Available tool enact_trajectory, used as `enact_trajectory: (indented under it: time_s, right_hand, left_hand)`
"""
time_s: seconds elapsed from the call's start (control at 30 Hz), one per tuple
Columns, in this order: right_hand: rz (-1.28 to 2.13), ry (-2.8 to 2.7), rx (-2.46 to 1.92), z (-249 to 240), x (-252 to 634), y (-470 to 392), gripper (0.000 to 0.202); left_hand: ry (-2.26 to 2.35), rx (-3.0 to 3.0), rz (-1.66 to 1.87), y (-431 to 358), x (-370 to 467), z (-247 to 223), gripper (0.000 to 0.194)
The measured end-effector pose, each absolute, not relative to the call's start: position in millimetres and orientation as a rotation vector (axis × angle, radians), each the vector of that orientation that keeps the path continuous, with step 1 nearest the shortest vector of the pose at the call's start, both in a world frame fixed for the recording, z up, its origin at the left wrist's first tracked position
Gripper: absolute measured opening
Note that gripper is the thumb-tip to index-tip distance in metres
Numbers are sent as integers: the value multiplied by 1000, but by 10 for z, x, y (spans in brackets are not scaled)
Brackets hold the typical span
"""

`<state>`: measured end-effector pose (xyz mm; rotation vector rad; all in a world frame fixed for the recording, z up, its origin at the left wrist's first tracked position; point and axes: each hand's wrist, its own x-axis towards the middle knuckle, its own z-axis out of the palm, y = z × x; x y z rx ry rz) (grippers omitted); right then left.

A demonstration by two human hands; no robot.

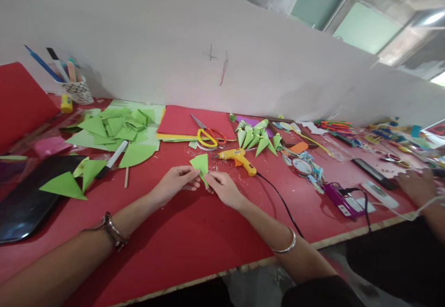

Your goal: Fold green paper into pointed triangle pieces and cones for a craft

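A small green paper piece point(200, 162), wide at the top and narrow below, is held between both hands above the red table point(181, 242). My left hand point(181, 178) pinches its left side, with the fingers curled. On the right side, my right hand point(222, 187) grips it low down between thumb and fingers. Just beyond my right hand lies a yellow glue gun point(239, 158), its nozzle pointing left and its black cord running toward the table's front edge. Scissors point(208, 135) with yellow and red handles rest on a stack of red paper point(184, 122).
Cut green pieces point(116, 126) are heaped at the back left, near a black tray point(21, 209) and a pen cup point(79, 91). Several green cones point(259, 137) lie at the back. A purple power strip point(342, 200) and another person's hand point(417, 186) are at the right.
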<state>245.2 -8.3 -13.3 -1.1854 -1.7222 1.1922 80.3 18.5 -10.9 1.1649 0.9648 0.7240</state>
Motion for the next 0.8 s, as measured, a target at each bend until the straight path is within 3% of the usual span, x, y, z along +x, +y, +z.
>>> enact_trajectory:
  time_s: [0.8]
  right_hand:
    - [1248,-1756,-1135,-90,2460,-96,16]
  left_hand:
    - [973,1446,807,171,808,-59,31]
